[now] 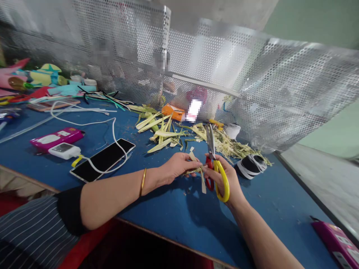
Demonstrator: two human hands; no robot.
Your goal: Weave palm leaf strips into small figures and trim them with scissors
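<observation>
left hand (179, 166) pinches a leaf strip (203, 184) above the blue table (174, 213); right hand (226, 179) grips scissors (212, 157), blades up, seemingly shut. trimming looks in hand; a cut needs blades lowered onto the strip.

A small handicraft workshop, seen from my seat at one bench station.

My blue tabletop (174, 216) is fenced by a bent screen of perforated silver sheet metal (280, 86); on it lie a heap of cut pale green leaf strips (165, 132), rolls of black tape (251, 164), bright foam and paper cut-outs (45, 80) at the far left, and yellow- and red-handled steel scissors (210, 144) held upright above it.
</observation>
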